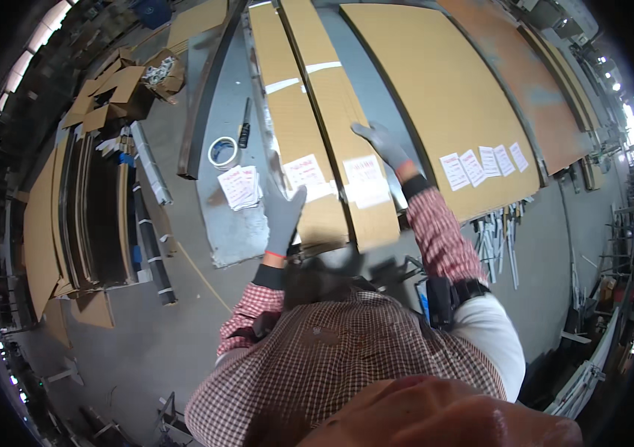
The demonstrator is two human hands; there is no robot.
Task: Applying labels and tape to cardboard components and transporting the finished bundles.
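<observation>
Two long, narrow cardboard-covered panels lie side by side in front of me, a left panel and a right panel, with a dark gap between them. White labels with red and black print lie on them: a left label and a right label. My left hand, in a grey glove, is at the near left edge of the left panel, its thumb apart from the fingers. Farther off, my gloved right hand touches the right panel's outer edge with fingers stretched. Neither hand visibly grips anything.
On the grey table at left are a stack of labels, a tape roll and a black-handled tool. A dark metal bar lies beyond. At right, a wide cardboard sheet carries several labels.
</observation>
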